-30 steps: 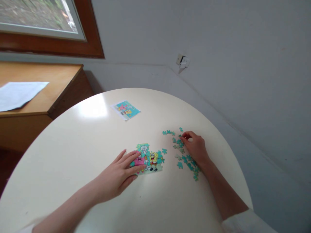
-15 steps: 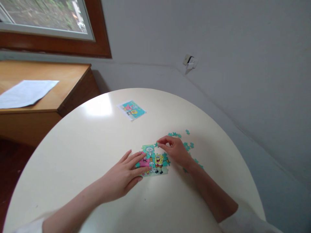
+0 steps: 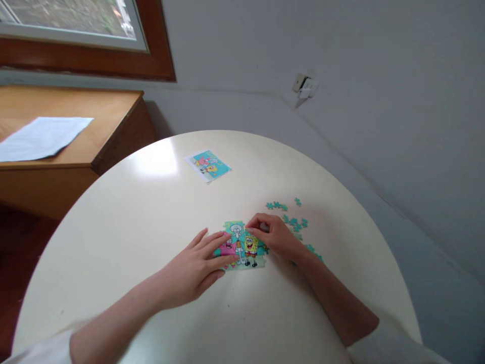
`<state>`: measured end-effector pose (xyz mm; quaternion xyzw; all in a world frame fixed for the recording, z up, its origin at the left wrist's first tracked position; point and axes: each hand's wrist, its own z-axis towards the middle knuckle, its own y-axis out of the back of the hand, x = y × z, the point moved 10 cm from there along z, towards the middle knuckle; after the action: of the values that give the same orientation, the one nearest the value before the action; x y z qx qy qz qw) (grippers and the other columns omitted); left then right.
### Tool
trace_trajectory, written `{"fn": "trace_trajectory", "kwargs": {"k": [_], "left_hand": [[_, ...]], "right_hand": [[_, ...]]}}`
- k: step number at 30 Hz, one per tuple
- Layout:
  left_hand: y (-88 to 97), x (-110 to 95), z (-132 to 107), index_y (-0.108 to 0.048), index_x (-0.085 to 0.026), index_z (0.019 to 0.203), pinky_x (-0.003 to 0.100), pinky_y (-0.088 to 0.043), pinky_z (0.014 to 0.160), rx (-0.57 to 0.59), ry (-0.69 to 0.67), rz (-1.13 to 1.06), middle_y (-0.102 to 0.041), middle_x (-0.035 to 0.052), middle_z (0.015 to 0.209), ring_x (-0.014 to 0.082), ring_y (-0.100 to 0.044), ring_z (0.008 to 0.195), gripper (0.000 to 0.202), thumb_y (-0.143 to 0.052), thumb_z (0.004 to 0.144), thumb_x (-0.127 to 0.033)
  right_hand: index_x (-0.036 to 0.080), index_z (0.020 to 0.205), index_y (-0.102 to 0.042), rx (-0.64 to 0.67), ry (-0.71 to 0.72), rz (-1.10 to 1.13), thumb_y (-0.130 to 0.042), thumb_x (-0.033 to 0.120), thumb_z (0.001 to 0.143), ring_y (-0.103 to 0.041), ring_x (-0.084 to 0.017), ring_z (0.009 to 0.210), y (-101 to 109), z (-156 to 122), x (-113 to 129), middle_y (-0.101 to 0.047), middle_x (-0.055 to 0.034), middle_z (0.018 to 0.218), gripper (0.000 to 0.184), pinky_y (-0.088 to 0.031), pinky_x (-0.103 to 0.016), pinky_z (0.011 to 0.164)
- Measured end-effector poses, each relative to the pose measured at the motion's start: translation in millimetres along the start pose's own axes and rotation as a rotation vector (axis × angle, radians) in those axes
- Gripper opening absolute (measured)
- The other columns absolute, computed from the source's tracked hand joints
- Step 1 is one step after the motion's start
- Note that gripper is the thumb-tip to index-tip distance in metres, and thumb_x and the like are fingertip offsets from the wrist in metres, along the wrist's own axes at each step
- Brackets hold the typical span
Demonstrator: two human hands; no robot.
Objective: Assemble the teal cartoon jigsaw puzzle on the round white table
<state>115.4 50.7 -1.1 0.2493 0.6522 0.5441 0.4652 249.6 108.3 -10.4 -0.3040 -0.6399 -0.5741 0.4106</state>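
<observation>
A partly joined jigsaw puzzle [image 3: 239,247] with cartoon figures lies flat on the table. My left hand [image 3: 193,270] rests on its left side, fingers spread and stretched out, covering part of the pink figure. At the puzzle's upper edge, my right hand [image 3: 275,235] pinches a small teal puzzle piece between thumb and forefinger, just right of the tall pale figure and above the yellow one. The fingertips mostly hide that piece, so I cannot tell whether it is joined. Loose teal puzzle pieces [image 3: 295,222] lie behind and to the right of my right hand.
The round white table [image 3: 125,227] carries a small printed picture [image 3: 210,166] of the same figures at the back. A wooden desk [image 3: 113,119] with a white paper sheet [image 3: 49,136] stands at left. A wall with a socket [image 3: 305,86] is behind.
My right hand has brought the pinched puzzle piece down against the puzzle's upper edge beside the tall figure. My left hand stays on the puzzle. The camera view has shifted slightly.
</observation>
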Motion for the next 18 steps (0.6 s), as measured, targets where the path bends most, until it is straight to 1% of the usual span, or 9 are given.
{"fn": "trace_trajectory", "kwargs": {"k": [7, 13, 18], "left_hand": [[0.2, 0, 0, -0.046, -0.031, 0.127, 0.053, -0.022, 0.108, -0.011, -0.003, 0.002, -0.038, 0.0049, 0.140, 0.0239, -0.030, 0.131, 0.037, -0.039, 0.091, -0.027], [-0.5, 0, 0, -0.046, -0.032, 0.127, 0.053, -0.022, 0.107, -0.004, -0.005, 0.002, -0.036, 0.0052, 0.141, 0.0240, -0.030, 0.131, 0.037, -0.038, 0.091, -0.027], [1.2, -1, 1, -0.047, -0.031, 0.127, 0.053, -0.022, 0.107, -0.026, -0.012, -0.003, -0.037, 0.0050, 0.141, 0.0247, -0.032, 0.130, 0.038, -0.040, 0.090, -0.026]], "right_hand": [[0.017, 0.069, -0.060, -0.016, 0.042, -0.112, -0.055, 0.018, 0.074, -0.053, -0.012, 0.063, 1, 0, 6, -0.059, -0.0002, 0.066, 0.008, -0.042, -0.024, 0.060], [0.017, 0.067, -0.055, -0.060, 0.136, -0.157, -0.056, 0.014, 0.073, -0.055, -0.014, 0.074, 4, 0, 15, -0.059, -0.0023, 0.074, 0.007, -0.042, -0.028, 0.072], [0.018, 0.068, -0.053, -0.045, 0.177, -0.173, -0.056, 0.012, 0.073, -0.054, -0.015, 0.077, 2, -1, 15, -0.058, -0.0030, 0.077, 0.008, -0.041, -0.029, 0.074]]}}
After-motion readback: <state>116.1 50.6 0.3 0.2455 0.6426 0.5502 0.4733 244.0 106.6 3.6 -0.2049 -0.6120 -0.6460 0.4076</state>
